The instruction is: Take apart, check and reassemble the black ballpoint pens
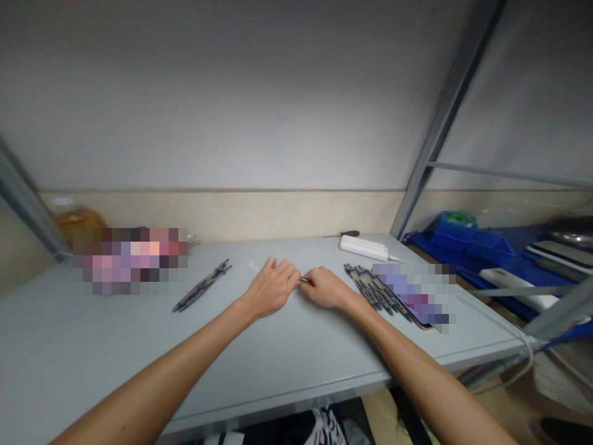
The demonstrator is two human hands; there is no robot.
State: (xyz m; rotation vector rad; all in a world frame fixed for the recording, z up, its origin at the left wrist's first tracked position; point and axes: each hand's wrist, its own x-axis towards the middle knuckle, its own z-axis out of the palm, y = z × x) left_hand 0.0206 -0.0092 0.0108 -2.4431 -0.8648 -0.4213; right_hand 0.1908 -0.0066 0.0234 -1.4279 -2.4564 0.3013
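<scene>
Over the middle of the grey table [259, 358], my left hand [272, 287] and my right hand [325, 288] meet, both with curled fingers. Between them shows a short dark, shiny piece of a pen [304, 279], gripped from both ends; the rest of it is hidden in my fists. To the left of my left hand lies a small bunch of dark pens [202, 287]. A larger group of similar pens [370, 287] lies side by side to the right of my right hand.
A white power strip [364, 248] and a screwdriver [349, 233] lie at the back right. Blurred-out items sit at both sides. A metal post [430, 154] rises at the right, with blue bins [472, 241] beyond. A bottle [76, 219] stands back left.
</scene>
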